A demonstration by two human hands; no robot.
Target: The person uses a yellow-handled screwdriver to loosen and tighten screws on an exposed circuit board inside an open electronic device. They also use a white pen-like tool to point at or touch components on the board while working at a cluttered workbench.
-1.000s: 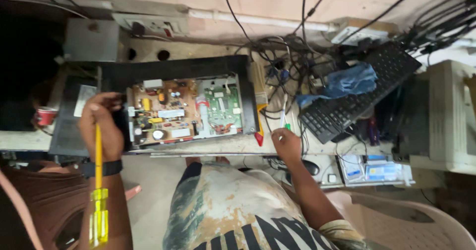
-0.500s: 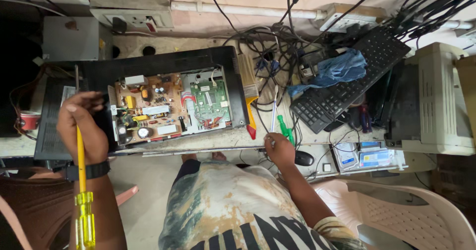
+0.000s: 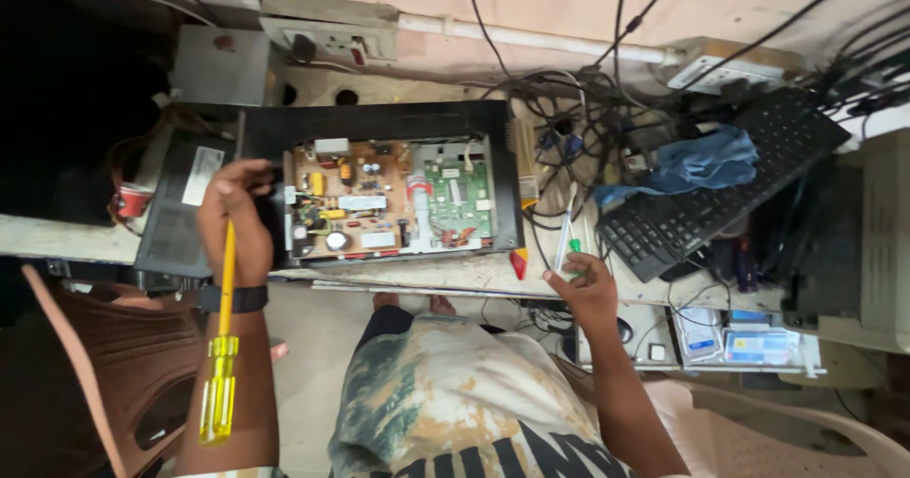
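Note:
An open black device case [image 3: 379,118] lies on the bench, showing a brown circuit board [image 3: 346,203] and a green circuit board [image 3: 455,193]. My left hand [image 3: 237,227] rests on the case's left edge. It grips a yellow screwdriver [image 3: 220,383] by the shaft, and the handle hangs back along my forearm. A dark band circles that wrist. My right hand [image 3: 588,284] is at the bench's front edge, right of the case. Its fingers are closed on a slim green-handled tool [image 3: 567,231] that points away from me.
A black keyboard [image 3: 720,193] with a blue cloth [image 3: 706,160] on it lies to the right. A tangle of cables [image 3: 588,108] lies behind the case and a wall socket [image 3: 327,32] above. A red-tipped tool [image 3: 518,262] sits by the case corner. A pale unit [image 3: 886,241] is far right.
My right hand went from lying by the green-handled tool to closing on it. My left hand stayed at the case's left edge with the screwdriver. The view shifted slightly.

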